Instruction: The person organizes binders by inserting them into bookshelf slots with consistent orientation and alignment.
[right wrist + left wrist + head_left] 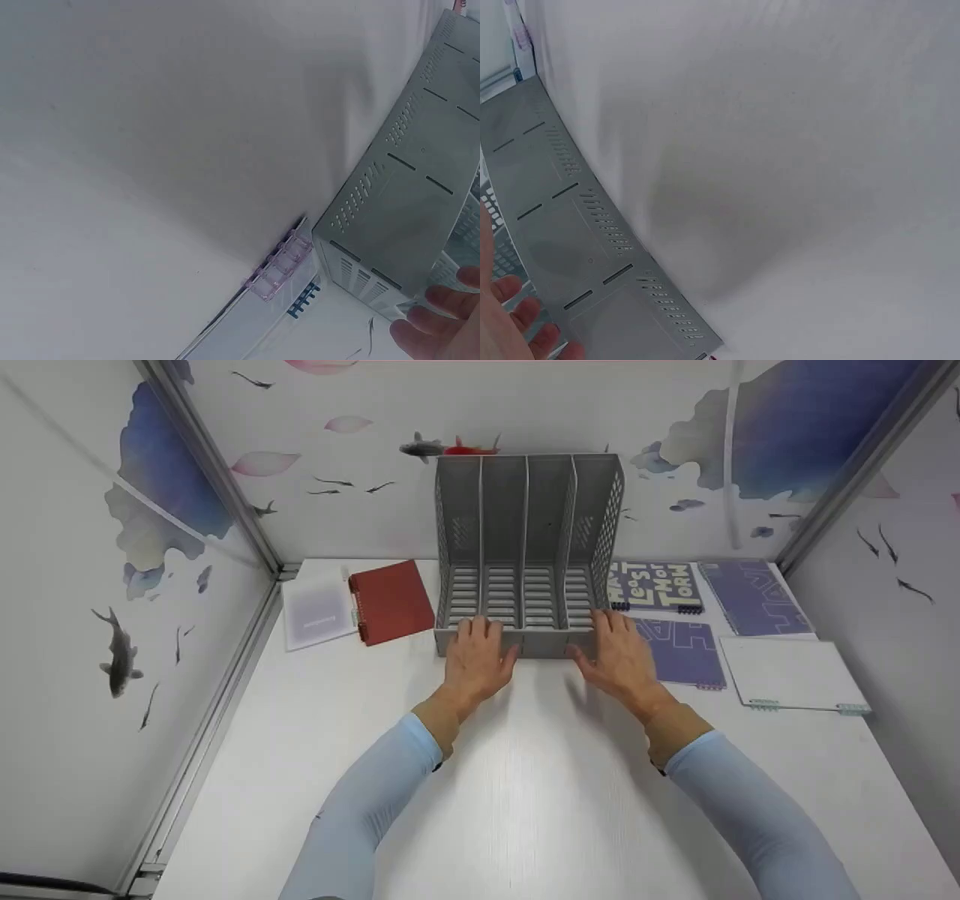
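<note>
A grey file rack (529, 510) with several upright slots stands at the back of the white table (525, 780), against the wall. My left hand (476, 656) grips the left part of its low front wall, fingers over the top edge and thumb on the front face. My right hand (619, 652) holds the right part the same way. In the left wrist view the rack's front wall (562, 225) runs diagonally, with fingertips (521, 319) hooked over its rim. The right wrist view shows the rack's corner (405, 202) and my fingertips (435, 307) at its edge.
Left of the rack lie a red notebook (390, 601) and a white booklet (319, 616). To its right are a dark lettered notebook (656, 585), two purple notebooks (754, 596) (686, 652) and a white one (795, 671). Printed partition walls close in three sides.
</note>
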The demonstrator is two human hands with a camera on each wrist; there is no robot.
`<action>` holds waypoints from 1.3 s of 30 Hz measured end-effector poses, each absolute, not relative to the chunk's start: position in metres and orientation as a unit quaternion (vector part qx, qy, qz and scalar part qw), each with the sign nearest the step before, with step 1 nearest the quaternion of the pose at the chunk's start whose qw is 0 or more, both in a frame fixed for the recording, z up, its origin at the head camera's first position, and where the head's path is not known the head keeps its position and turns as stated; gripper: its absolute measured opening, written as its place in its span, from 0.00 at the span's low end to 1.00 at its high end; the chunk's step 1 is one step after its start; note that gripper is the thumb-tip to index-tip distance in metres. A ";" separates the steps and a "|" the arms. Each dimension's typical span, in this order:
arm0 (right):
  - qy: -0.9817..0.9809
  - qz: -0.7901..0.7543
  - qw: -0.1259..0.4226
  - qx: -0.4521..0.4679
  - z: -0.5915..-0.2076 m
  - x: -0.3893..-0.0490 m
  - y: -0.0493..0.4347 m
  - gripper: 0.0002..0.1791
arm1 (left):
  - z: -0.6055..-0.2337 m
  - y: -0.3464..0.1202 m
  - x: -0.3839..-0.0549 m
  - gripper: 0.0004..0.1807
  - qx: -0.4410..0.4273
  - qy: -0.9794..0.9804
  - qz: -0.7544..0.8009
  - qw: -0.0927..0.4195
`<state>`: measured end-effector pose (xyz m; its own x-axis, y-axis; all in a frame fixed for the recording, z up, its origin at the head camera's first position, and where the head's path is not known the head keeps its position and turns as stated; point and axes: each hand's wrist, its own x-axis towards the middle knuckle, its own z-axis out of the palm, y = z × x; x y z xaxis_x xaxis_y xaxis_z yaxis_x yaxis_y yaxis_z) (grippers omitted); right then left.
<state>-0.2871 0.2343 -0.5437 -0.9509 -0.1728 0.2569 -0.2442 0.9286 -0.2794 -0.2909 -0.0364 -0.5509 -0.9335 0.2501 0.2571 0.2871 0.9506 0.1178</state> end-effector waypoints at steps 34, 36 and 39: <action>-0.979 0.195 0.055 0.033 -0.548 -0.291 0.295 0.27 | -0.542 -0.059 -0.304 0.21 -0.126 -0.977 -0.095 0.143; -0.979 0.197 0.052 0.031 -0.548 -0.290 0.299 0.27 | -0.541 -0.062 -0.306 0.21 -0.123 -0.977 -0.095 0.147; -0.978 0.199 0.048 0.030 -0.549 -0.289 0.305 0.27 | -0.539 -0.067 -0.309 0.21 -0.117 -0.977 -0.098 0.149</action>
<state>-0.2892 0.3054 -0.5491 -0.9936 -0.0397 0.1054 -0.0777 0.9191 -0.3863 -0.3090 -0.0666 -0.5389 -0.9283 0.2002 0.3134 0.2585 0.9532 0.1570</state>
